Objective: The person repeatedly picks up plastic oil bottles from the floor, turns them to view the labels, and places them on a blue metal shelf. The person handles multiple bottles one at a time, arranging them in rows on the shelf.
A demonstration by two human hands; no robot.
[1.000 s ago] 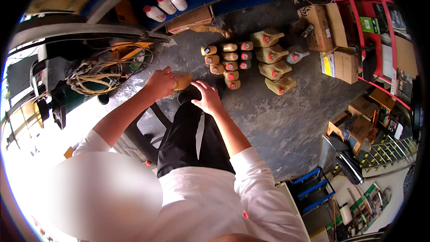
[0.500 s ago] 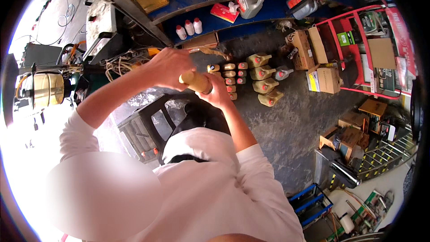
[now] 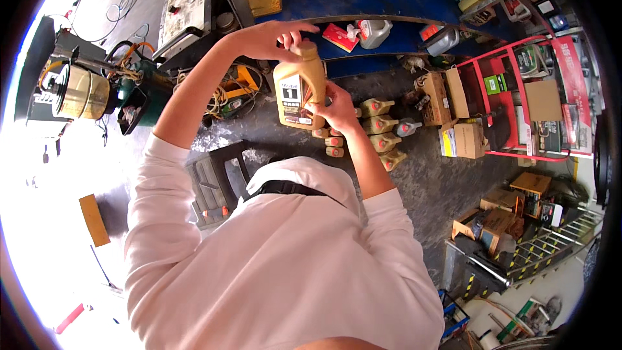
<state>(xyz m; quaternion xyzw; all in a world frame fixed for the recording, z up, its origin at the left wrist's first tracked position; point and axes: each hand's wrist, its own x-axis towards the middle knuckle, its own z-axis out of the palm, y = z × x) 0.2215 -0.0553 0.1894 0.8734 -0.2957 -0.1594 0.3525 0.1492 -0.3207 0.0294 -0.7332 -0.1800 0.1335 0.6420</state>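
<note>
Above the floor [image 3: 414,194], a gold bottle [image 3: 310,84] is held by the right hand [image 3: 338,110], clamped on its right side; the left hand [image 3: 267,40] is poised at the neck [image 3: 307,57], whether touching cannot be told. Its long axis is set near to far, top end far, contents hidden. A printed white-and-dark label [image 3: 291,91] is turned to view, and gold jugs [image 3: 381,124] are lined up at right

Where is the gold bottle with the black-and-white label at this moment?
In the head view, the bottle is above and slightly left of centre, in the right grip, with the left grip near its top.
</note>
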